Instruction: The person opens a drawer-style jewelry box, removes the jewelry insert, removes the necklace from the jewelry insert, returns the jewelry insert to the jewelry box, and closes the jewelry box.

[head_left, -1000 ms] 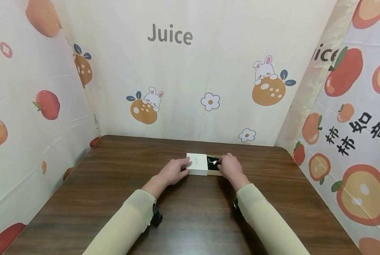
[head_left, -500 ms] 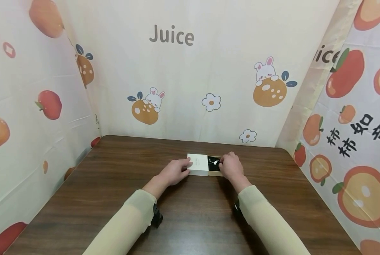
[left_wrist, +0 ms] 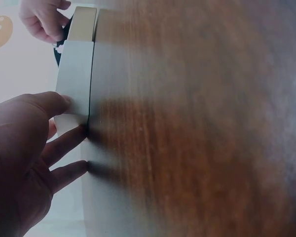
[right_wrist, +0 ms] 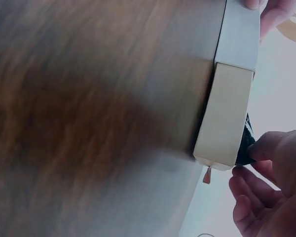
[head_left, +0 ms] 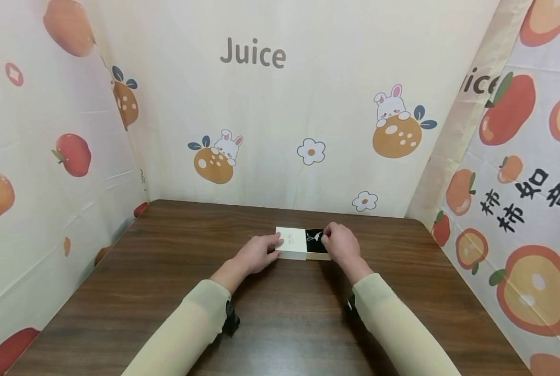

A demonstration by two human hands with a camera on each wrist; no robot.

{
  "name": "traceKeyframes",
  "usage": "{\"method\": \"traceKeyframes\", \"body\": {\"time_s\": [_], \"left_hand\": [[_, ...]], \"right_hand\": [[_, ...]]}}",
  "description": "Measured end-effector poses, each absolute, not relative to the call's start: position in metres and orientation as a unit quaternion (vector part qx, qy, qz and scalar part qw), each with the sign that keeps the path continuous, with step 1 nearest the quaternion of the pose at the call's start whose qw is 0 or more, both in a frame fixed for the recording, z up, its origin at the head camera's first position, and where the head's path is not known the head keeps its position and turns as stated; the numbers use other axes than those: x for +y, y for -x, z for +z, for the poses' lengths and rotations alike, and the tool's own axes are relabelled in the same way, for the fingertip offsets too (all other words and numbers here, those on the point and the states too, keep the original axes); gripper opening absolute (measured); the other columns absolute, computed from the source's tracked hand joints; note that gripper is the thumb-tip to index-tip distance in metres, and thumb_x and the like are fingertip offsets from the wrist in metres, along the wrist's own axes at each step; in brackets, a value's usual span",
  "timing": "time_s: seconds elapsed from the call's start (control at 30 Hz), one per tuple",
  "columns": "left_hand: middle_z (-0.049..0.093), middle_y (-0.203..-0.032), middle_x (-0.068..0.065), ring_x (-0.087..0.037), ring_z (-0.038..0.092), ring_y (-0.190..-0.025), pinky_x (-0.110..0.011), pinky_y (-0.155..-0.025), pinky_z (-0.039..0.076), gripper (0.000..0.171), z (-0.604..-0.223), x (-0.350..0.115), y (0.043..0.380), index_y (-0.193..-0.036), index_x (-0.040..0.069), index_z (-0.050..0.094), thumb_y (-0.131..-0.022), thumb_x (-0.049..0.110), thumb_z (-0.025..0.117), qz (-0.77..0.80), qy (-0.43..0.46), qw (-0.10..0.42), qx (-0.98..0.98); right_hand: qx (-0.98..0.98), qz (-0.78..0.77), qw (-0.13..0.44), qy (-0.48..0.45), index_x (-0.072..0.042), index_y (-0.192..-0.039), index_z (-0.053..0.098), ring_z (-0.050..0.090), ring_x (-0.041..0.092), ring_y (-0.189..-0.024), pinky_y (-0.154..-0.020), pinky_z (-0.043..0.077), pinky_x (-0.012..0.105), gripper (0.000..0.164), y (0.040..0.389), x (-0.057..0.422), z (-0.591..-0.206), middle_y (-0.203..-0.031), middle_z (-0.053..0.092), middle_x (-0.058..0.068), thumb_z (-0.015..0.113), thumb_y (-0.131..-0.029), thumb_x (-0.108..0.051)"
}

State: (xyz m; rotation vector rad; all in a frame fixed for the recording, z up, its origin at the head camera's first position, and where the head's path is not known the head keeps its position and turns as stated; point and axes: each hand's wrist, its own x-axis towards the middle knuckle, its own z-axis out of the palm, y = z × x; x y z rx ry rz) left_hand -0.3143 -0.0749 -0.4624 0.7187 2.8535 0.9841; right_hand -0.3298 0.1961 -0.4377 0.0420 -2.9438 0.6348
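Observation:
A small drawer box lies near the table's far side, its white sleeve (head_left: 291,240) slid partly off the tan drawer (right_wrist: 224,113). My left hand (head_left: 256,253) grips the sleeve's left end, thumb on the near side in the left wrist view. A black insert (head_left: 313,239) with a thin silvery ornament (head_left: 314,236) on it sits in the drawer. My right hand (head_left: 343,245) pinches the right edge of this insert between thumb and finger. That edge stands above the drawer's rim in the right wrist view. The ornament's exact kind is too small to tell.
A brown ribbon tab (right_wrist: 207,175) hangs from the drawer's end. The dark wooden table (head_left: 280,313) is enclosed by fruit-printed curtains (head_left: 270,104) at the back and both sides. A black device (head_left: 230,318) is strapped at the left wrist.
The right hand has shifted slightly right and raised the black insert's right edge, which now covers the drawer's back rim. The left hand and the sleeve stay in place.

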Motion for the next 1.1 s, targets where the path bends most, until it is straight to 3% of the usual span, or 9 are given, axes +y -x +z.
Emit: {"method": "traceKeyframes", "body": {"time_s": [0.1, 0.33, 0.47, 0.6, 0.8, 1.1], "left_hand": [[0.054, -0.168, -0.013, -0.029, 0.064, -0.145, -0.047, -0.118, 0.054, 0.042, -0.463, -0.075, 0.314, -0.149, 0.007, 0.068, -0.108, 0.015, 0.071, 0.316, -0.230, 0.018, 0.920], [0.055, -0.166, -0.012, -0.027, 0.068, -0.140, -0.044, -0.116, 0.056, 0.040, -0.464, -0.074, 0.315, -0.147, 0.008, 0.070, -0.108, 0.014, 0.071, 0.314, -0.227, 0.006, 0.922], [0.055, -0.167, -0.012, -0.026, 0.068, -0.140, -0.044, -0.115, 0.056, 0.040, -0.464, -0.074, 0.314, -0.147, 0.008, 0.069, -0.108, 0.014, 0.072, 0.315, -0.228, 0.006, 0.921], [0.054, -0.167, -0.012, -0.026, 0.067, -0.141, -0.044, -0.116, 0.056, 0.040, -0.464, -0.074, 0.314, -0.148, 0.009, 0.069, -0.108, 0.014, 0.072, 0.315, -0.226, 0.007, 0.922], [0.054, -0.167, -0.012, -0.027, 0.067, -0.141, -0.045, -0.116, 0.056, 0.040, -0.463, -0.074, 0.314, -0.147, 0.008, 0.070, -0.108, 0.015, 0.071, 0.316, -0.227, 0.007, 0.921], [0.053, -0.168, -0.011, -0.027, 0.066, -0.143, -0.044, -0.117, 0.055, 0.040, -0.462, -0.074, 0.313, -0.148, 0.009, 0.069, -0.108, 0.014, 0.070, 0.319, -0.223, 0.013, 0.921]], "right_hand": [[-0.967, 0.245, 0.069, -0.012, -0.004, -0.122, 0.070, 0.066, 0.032, -0.097, -0.088, 0.060, 0.049, 0.022, 0.329, 0.197, -0.438, -0.117, 0.073, 0.016, 0.063, -0.108, -0.019], [-0.916, 0.398, 0.045, 0.019, 0.003, -0.143, 0.061, 0.069, 0.038, -0.121, -0.103, 0.059, 0.053, 0.043, 0.328, 0.202, -0.437, -0.136, 0.071, 0.025, 0.061, -0.107, -0.020], [-0.893, 0.446, 0.006, 0.057, 0.005, -0.140, 0.066, 0.071, 0.033, -0.108, -0.090, 0.061, 0.041, 0.045, 0.327, 0.208, -0.435, -0.127, 0.074, 0.024, 0.064, -0.106, -0.024], [-0.883, 0.463, -0.025, 0.068, 0.004, -0.128, 0.075, 0.065, 0.024, -0.093, -0.076, 0.052, 0.028, 0.037, 0.325, 0.214, -0.436, -0.110, 0.075, 0.018, 0.068, -0.106, -0.024], [-0.880, 0.471, -0.021, 0.061, 0.003, -0.117, 0.078, 0.064, 0.024, -0.092, -0.076, 0.051, 0.028, 0.029, 0.326, 0.218, -0.439, -0.097, 0.073, 0.010, 0.071, -0.104, -0.023], [-0.872, 0.486, -0.018, 0.060, 0.003, -0.120, 0.077, 0.064, 0.022, -0.090, -0.077, 0.051, 0.028, 0.028, 0.325, 0.219, -0.440, -0.104, 0.073, 0.013, 0.069, -0.106, -0.020]]}}
